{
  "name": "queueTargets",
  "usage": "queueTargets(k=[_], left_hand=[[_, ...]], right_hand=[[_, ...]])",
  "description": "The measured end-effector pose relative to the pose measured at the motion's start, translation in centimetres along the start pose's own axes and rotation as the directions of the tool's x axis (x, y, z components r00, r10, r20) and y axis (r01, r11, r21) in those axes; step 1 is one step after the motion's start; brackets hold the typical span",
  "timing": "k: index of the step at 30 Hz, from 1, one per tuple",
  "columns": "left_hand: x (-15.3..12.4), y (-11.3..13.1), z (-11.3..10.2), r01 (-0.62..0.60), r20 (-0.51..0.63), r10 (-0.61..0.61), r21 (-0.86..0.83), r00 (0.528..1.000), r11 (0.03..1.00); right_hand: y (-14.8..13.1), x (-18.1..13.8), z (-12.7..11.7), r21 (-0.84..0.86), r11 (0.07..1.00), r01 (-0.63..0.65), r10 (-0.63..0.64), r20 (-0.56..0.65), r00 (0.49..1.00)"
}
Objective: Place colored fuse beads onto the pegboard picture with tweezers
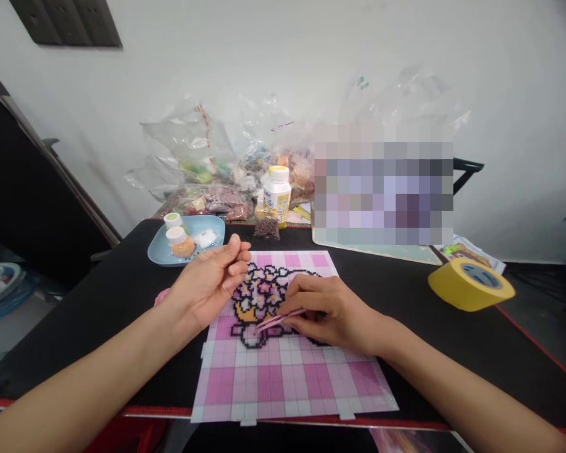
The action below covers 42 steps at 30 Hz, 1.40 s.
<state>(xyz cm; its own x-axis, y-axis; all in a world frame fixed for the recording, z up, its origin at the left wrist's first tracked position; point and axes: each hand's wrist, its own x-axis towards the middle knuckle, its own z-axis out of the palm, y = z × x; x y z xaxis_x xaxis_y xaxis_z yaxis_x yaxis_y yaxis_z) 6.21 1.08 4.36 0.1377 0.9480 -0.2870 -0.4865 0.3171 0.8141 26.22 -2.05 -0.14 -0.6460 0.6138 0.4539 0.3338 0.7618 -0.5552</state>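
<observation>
Head view: the right hand (332, 308) grips pink tweezers (270, 323) over the checked board (283, 384); the left hand (207, 277) curls, its contents unclear.

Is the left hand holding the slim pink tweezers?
No, the right hand holds the slim pink tweezers, their tips over the flat pink-and-white checked board.

Forearms (106, 362) stretched from near left and right
The left hand (214, 274) is held loosely curled; the right hand (332, 308) is pinched.

Black tabletop (104, 302) beneath pink-checked board (270, 382), blue tray (157, 248), yellow tape roll (453, 288).
</observation>
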Motion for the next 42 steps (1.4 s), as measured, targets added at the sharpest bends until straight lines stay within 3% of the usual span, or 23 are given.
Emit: queueTargets(k=[19, 23, 29, 36, 42], left_hand=[[0.1, -0.1, -0.1, 0.102, 0.057, -0.108, 0.099, 0.993, 0.990], [0.0, -0.2, 0.0, 0.113, 0.075, -0.124, 0.126, 0.989, 0.986], [-0.4, -0.7, -0.1, 0.175, 0.109, -0.200, 0.203, 0.974, 0.963], [-0.7, -1.1, 0.2, 0.223, 0.151, -0.265, 0.251, 0.952, 0.942], [-0.7, -1.3, 0.1, 0.227, 0.166, -0.276, 0.264, 0.947, 0.937]], right_hand=[[0.2, -0.1, -0.1, 0.025, 0.999, 0.027, -0.026, -0.047, 0.999], [0.2, 0.1, -0.4, 0.066, 0.997, 0.027, -0.015, -0.178, 0.984], [0.2, 0.4, -1.1, 0.007, 1.000, 0.005, 0.000, -0.482, 0.876], [0.5, 0.4, -0.5, 0.011, 1.000, -0.016, 0.020, -0.468, 0.884], [0.6, 0.5, -0.5, -0.031, 0.999, -0.029, 0.008, -0.535, 0.845]])
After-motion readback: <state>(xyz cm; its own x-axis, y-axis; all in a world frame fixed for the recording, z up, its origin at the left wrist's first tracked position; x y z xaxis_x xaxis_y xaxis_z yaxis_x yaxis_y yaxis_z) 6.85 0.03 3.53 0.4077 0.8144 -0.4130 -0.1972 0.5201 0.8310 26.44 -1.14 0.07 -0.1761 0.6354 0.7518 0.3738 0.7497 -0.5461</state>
